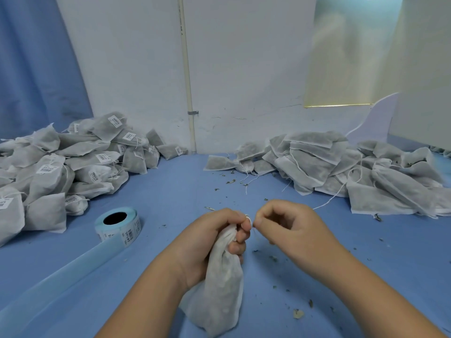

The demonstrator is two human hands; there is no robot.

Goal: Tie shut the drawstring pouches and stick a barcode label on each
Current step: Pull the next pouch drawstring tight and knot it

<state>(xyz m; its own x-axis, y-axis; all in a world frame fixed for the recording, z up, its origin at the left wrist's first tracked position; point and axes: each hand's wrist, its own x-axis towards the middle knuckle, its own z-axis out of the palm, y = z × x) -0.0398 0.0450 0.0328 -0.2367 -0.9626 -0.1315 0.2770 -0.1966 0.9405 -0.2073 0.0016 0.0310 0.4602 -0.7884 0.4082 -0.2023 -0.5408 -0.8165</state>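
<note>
A white fabric pouch (pixel 223 286) hangs in front of me, its gathered neck squeezed in my left hand (pixel 214 237). My right hand (pixel 285 226) is just to the right of the neck, fingers pinched on the thin white drawstring (pixel 247 217) between the two hands. A roll of barcode labels (pixel 118 226) lies on the blue table (pixel 170 191) to the left, with a long strip of blue backing (pixel 61 281) trailing toward the near left edge.
A heap of tied, labelled pouches (pixel 73 164) fills the left side of the table. A heap of unlabelled pouches (pixel 341 169) with loose strings lies at the right. Dried herb crumbs (pixel 297 313) are scattered on the cloth. A white wall stands behind.
</note>
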